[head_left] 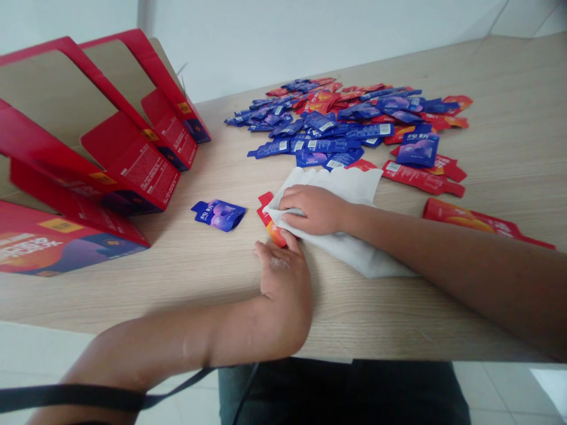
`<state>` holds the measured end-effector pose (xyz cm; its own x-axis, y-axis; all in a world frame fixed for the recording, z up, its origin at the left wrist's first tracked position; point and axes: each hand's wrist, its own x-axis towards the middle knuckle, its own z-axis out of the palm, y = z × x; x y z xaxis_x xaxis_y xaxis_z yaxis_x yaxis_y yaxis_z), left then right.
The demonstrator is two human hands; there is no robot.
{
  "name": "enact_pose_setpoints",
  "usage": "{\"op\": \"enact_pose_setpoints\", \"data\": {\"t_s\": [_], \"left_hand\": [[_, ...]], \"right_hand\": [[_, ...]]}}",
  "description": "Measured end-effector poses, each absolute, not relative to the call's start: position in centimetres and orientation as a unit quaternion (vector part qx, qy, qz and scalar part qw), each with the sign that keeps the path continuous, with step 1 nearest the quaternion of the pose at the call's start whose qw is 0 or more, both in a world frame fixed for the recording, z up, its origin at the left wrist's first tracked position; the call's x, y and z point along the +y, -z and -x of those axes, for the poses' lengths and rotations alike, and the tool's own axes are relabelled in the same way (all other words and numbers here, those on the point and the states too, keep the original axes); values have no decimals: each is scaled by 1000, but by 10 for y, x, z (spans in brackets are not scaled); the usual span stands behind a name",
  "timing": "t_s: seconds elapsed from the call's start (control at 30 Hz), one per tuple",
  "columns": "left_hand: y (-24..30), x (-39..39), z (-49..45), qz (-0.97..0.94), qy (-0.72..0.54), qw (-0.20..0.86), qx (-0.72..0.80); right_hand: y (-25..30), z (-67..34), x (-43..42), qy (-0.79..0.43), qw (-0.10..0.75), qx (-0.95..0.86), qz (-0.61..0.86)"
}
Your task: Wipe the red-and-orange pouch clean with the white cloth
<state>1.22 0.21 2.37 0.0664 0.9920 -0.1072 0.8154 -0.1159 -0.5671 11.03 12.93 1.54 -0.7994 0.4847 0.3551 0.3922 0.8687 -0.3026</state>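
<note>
In the middle of the table, a red pouch (275,233) with orange fruit art lies partly under a white cloth (349,186). My right hand (312,208) is closed on the cloth, pressing a fold of it against the pouch. At the pouch's near edge, my left hand (283,268) holds it down with its fingertips; some of its fingers are hidden. A blue pouch (220,215) lies alone to the left of both hands. To the right, another red pouch (478,221) is partly covered by my right forearm.
A large heap of blue and red pouches (328,124) spreads across the back of the wooden table (212,295). Several red cartons with open tops stand at the left, one box (66,236) nearest. A white wall (310,41) rises behind. A dark strap (88,396) crosses my left arm.
</note>
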Motion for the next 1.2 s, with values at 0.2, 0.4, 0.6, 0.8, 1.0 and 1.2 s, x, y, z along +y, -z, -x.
{"op": "enact_pose_setpoints", "data": {"t_s": [0.2,0.4,0.6,0.8,1.0,1.2], "left_hand": [[-22,1,-12,704,-252,207,-631],[-21,1,-11,706,-238,206,-635],[-24,1,-12,704,-238,196,-640],[-23,2,-12,705,-234,191,-642],[-21,1,-10,706,-231,186,-643],[-23,1,-11,712,-207,183,-645]], "right_hand": [[-15,-110,129,-109,212,-942,237],[-16,-110,129,-111,212,-941,237],[-16,-110,129,-112,215,-942,234],[-16,-110,129,-115,215,-941,234],[-16,-110,129,-116,220,-941,232],[-16,-110,129,-114,214,-942,232]]}}
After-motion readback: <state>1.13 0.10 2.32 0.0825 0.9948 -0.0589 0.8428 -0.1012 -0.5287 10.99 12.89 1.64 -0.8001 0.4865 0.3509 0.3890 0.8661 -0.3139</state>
